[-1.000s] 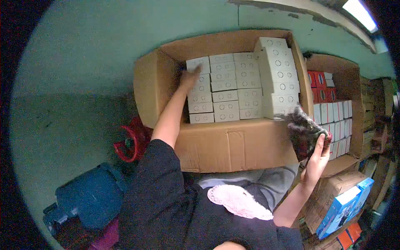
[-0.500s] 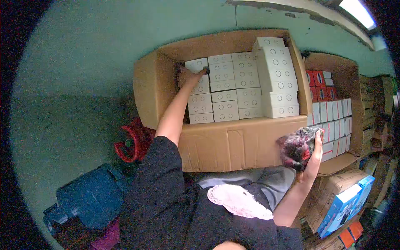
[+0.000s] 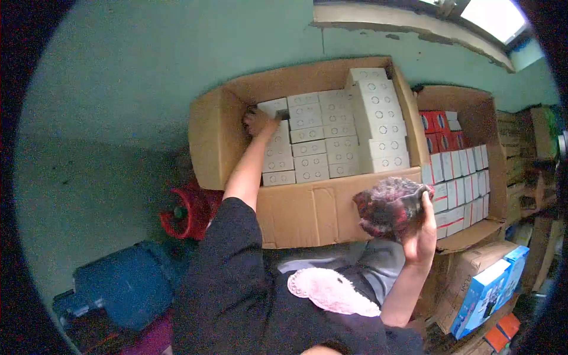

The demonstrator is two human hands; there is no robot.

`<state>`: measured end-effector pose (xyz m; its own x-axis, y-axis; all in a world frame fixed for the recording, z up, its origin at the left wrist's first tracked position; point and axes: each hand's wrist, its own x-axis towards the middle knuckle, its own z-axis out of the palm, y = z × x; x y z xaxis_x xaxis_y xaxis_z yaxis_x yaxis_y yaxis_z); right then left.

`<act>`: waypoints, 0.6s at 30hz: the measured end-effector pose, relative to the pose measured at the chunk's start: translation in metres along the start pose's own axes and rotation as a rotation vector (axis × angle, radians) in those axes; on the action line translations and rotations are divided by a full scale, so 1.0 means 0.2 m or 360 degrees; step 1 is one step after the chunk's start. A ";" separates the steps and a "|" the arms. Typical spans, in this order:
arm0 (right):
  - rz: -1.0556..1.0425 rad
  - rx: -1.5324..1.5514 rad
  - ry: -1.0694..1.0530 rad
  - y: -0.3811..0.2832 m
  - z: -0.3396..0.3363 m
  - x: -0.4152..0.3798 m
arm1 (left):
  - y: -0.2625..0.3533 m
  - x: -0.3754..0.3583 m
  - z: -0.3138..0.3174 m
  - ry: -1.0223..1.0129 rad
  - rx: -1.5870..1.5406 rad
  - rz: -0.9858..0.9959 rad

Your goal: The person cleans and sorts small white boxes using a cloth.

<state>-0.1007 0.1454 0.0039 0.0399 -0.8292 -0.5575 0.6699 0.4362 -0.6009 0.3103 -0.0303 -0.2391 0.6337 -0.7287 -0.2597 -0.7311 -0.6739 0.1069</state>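
Observation:
My left hand [image 3: 261, 123] reaches into the left column of a large open cardboard carton [image 3: 307, 220]. Its fingers are on the left side of a small white box [image 3: 273, 106] and its thumb lies toward the right, by a dark gap; the fingertips are partly hidden. More white boxes [image 3: 308, 115] with printed circles fill the carton in stacked columns, the right column [image 3: 381, 112] standing highest. My right hand [image 3: 419, 236] is closed on a crumpled dark and red cloth [image 3: 390, 206], held in front of the carton's lower right side.
A second carton [image 3: 467, 236] on the right holds white and red boxes [image 3: 441, 121]. Below it lie a brown carton [image 3: 467, 269] and a blue box [image 3: 486, 290]. At the left are a red round-topped object [image 3: 192, 212] and a blue container [image 3: 121, 284]. A green wall [image 3: 148, 77] stands behind.
My right hand has moved left with the cloth, which is now turned and spread differently. My left hand stays at the carton's left column. The camera view has shifted slightly.

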 end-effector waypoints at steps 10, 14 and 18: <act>0.0016 0.0131 0.0059 0.01 -0.05 -0.02 | 0.00 0.00 -0.06 -0.0084 -0.0028 0.0023; 0.0011 0.0060 0.0036 0.00 -0.05 -0.02 | -0.03 0.09 -0.09 -0.0223 0.0095 0.0120; 0.0026 0.0008 -0.0028 0.02 -0.05 -0.01 | 0.01 0.05 -0.29 -0.0218 0.0361 0.0268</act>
<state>-0.1059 0.1523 -0.0021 0.0637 -0.8281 -0.5569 0.6729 0.4478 -0.5889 0.3307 -0.0465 -0.1852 0.4702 -0.7941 -0.3851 -0.8704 -0.4895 -0.0533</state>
